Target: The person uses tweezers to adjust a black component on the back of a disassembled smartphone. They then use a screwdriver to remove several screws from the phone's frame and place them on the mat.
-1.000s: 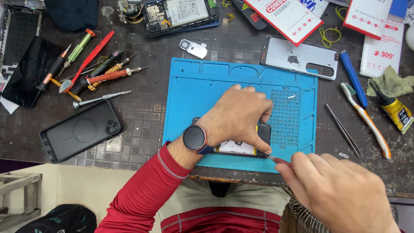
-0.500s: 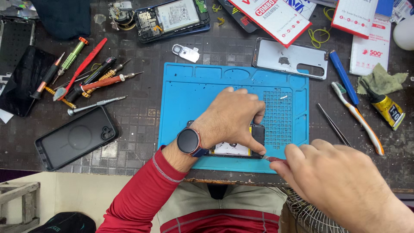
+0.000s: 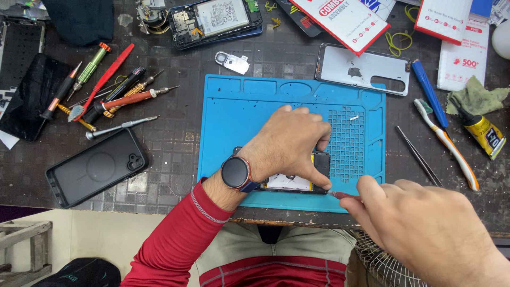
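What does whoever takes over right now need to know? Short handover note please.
Left hand: pressed flat on the opened black phone, pinning it to the blue silicone work mat.
Right hand: grips a thin red-handled tool, tip at the phone's lower right corner.
Nearby: silver back cover above the mat, metal tweezers to its right, screwdrivers heaped to its left.
Done: the phone's back is off, insides showing.
Left: work at that corner is under way; whether the tip is inserted is hidden.
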